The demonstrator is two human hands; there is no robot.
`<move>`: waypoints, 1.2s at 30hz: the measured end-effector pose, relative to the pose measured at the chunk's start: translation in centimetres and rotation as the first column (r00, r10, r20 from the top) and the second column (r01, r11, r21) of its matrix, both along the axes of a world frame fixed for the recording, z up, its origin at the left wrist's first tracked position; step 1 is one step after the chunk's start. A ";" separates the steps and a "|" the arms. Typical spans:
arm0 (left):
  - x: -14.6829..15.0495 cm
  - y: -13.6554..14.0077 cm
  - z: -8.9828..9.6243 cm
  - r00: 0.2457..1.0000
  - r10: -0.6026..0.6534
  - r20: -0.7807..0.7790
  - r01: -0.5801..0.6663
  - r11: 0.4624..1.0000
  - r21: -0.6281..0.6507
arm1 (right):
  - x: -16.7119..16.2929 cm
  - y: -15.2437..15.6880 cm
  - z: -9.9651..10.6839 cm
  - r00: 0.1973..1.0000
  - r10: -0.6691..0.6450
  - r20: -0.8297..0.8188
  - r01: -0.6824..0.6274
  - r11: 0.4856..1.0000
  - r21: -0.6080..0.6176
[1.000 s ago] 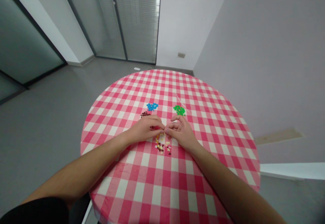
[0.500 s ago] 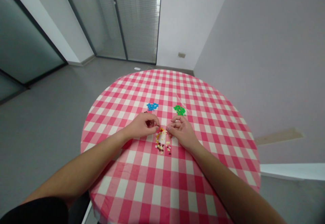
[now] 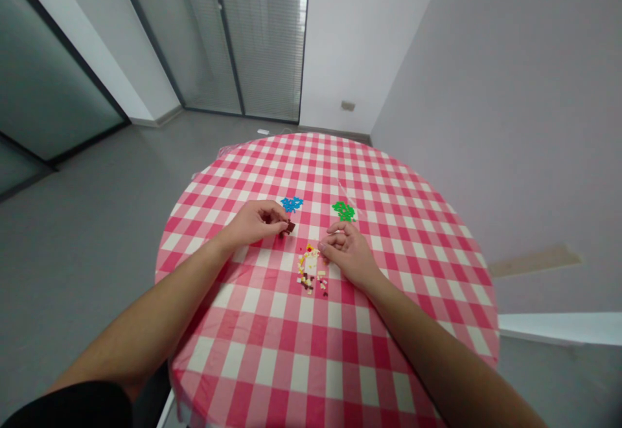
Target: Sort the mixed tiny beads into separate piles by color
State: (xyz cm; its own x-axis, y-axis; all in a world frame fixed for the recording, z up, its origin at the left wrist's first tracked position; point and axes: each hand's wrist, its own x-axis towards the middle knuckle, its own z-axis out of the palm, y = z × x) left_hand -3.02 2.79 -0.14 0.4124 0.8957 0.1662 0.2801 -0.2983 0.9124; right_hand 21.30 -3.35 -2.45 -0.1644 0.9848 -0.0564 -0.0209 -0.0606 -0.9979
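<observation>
My left hand (image 3: 255, 224) is at a pile of small dark brown pieces (image 3: 290, 228), partly covering it. Its thumb and forefinger are pinched together against the pieces; whether a piece is between the fingertips is hard to make out. My right hand (image 3: 350, 254) rests by the right side of a mixed group of tiny cream, yellow, red and brown pieces (image 3: 310, 266). Its fingers are curled, with thumb and forefinger close together; anything in them is too small to name.
A cluster of blue pieces (image 3: 291, 204) lies beyond my left hand, and a cluster of green pieces (image 3: 344, 210) beyond my right. Everything lies on a round table with a red-and-white checked cloth (image 3: 311, 357). Glass partitions (image 3: 262, 39) and a wall stand behind.
My left hand has moved left and slightly away from me, from the mixed pieces to the brown pile. My right hand stays almost in place.
</observation>
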 end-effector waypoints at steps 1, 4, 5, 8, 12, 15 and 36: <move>-0.6 0.4 0.0 0.999 0.029 -0.014 -0.029 1.000 0.002 | 0.0 0.0 0.0 1.000 -0.002 0.011 0.002 1.000 0.009; -2.6 1.8 -0.3 0.984 0.123 -0.127 -0.119 0.992 0.034 | 0.1 0.0 0.2 0.998 -0.014 0.057 0.012 0.999 0.035; -3.2 2.2 -0.5 0.975 0.143 -0.170 -0.135 0.989 0.054 | 0.1 -0.1 0.2 0.997 -0.017 0.071 0.014 0.999 0.042; -4.1 3.0 -1.0 0.941 0.124 -0.314 -0.127 0.992 0.013 | 0.2 -0.1 0.3 0.995 -0.020 0.095 0.014 0.998 0.059; -4.0 3.1 -1.1 0.917 0.047 -0.396 -0.105 0.986 -0.126 | 0.2 -0.1 0.4 0.995 -0.009 0.097 0.003 0.998 0.063; -3.7 2.9 -1.0 0.916 0.043 -0.399 -0.110 0.983 -0.148 | 0.2 -0.1 0.4 0.996 0.009 0.091 -0.015 0.997 0.072; -3.8 2.8 -1.0 0.892 -0.019 -0.451 -0.062 0.984 -0.166 | 0.1 -1.2 1.7 0.603 0.256 0.756 -0.664 0.686 0.297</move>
State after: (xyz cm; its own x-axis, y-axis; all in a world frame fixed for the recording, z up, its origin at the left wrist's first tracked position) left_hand -6.78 5.60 -1.19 0.3864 0.9029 -0.1884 0.6762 -0.1384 0.7236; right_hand 21.43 -4.51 -0.79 -0.7279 0.6722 0.1351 0.4695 0.6322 -0.6164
